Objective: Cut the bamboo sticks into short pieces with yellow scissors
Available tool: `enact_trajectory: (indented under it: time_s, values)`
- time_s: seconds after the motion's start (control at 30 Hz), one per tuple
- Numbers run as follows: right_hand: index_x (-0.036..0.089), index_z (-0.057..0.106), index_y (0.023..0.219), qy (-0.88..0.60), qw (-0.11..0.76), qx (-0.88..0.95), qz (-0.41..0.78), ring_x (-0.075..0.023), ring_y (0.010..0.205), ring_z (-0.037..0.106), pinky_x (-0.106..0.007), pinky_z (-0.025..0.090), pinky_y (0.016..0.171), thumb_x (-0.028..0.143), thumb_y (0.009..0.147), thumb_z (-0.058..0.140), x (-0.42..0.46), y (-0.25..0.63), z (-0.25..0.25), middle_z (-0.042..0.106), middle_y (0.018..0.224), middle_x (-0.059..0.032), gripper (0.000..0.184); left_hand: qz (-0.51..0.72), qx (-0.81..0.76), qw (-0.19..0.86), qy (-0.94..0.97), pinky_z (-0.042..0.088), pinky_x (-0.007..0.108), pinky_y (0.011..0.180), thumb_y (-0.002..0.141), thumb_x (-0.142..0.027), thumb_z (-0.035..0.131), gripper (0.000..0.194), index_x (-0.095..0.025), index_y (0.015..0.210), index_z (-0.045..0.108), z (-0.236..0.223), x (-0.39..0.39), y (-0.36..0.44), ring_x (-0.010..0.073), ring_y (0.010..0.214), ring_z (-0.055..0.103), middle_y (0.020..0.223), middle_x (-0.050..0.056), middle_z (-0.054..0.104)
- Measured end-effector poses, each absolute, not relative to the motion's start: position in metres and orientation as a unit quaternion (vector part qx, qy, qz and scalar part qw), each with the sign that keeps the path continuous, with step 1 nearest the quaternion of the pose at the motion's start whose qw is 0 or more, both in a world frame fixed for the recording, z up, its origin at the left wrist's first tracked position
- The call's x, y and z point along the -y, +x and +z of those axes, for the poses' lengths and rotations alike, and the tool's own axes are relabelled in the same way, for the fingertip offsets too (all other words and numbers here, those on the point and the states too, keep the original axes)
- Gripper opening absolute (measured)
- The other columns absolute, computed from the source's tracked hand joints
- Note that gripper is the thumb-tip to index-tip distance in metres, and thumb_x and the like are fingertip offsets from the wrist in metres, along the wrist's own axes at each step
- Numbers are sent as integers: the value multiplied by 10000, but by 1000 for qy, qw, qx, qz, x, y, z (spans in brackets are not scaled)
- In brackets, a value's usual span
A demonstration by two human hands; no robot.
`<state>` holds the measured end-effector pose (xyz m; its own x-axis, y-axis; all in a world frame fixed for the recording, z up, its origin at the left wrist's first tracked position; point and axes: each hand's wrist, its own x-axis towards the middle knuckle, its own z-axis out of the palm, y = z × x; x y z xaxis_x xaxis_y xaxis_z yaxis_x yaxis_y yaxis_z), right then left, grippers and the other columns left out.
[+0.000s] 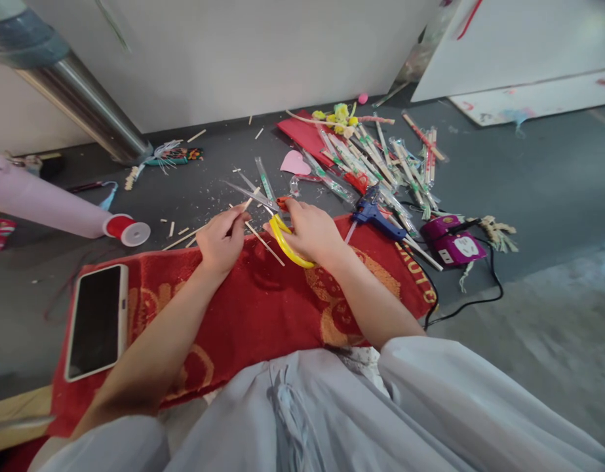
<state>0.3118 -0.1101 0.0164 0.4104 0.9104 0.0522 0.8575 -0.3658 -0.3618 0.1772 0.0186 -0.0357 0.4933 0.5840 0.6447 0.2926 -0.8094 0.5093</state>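
Observation:
My right hand (309, 229) grips yellow-handled scissors (282, 241), their blades open and pointing up-left. A thin wooden stick (263, 241) is pinched in my left hand (222, 239), and its tip reaches in between the blades. Both hands hover over a red and gold towel (263, 308) spread on the grey floor in front of my lap.
A phone (96, 320) lies on the towel's left end. A blue glue gun (375, 217) and a purple power strip (452, 241) with a black cord sit to the right. Several wrapped chopsticks (375, 160), a pink heart (295, 162), a red thread spool (128, 229) and stick offcuts litter the floor.

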Motion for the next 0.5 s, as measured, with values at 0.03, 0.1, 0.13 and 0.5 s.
enact_trajectory:
  time_s: [0.03, 0.1, 0.13, 0.5]
  values:
    - [108, 511, 1252, -825, 165, 534, 82, -282, 1025, 637, -368, 455, 855, 620, 911, 363, 109, 311, 16, 668, 1116, -156, 633, 433, -258, 168, 847, 556, 288, 746, 873, -299, 497, 246, -207, 897, 724, -35, -18, 177, 158, 776, 700, 822, 30, 750]
    - [103, 508, 1263, -830, 155, 529, 87, -286, 1019, 644, -375, 461, 852, 617, 911, 364, 109, 310, 16, 674, 1111, -156, 640, 439, -253, 169, 845, 553, 281, 745, 870, -293, 501, 244, -205, 904, 726, -34, -18, 177, 155, 771, 699, 812, 28, 749]
    - [102, 506, 1269, -832, 152, 527, 88, -290, 1016, 647, -378, 464, 851, 618, 911, 364, 109, 310, 17, 676, 1112, -155, 644, 441, -250, 172, 845, 550, 276, 740, 869, -288, 504, 240, -203, 905, 726, -34, -18, 177, 152, 766, 698, 812, 29, 748]
    - [103, 511, 1257, -833, 149, 526, 80, -302, 999, 657, -387, 478, 822, 630, 909, 348, 109, 309, 14, 679, 1104, -171, 652, 416, -260, 209, 846, 522, 248, 685, 875, -307, 537, 217, -194, 885, 721, -29, -19, 176, 138, 719, 681, 773, 25, 737]
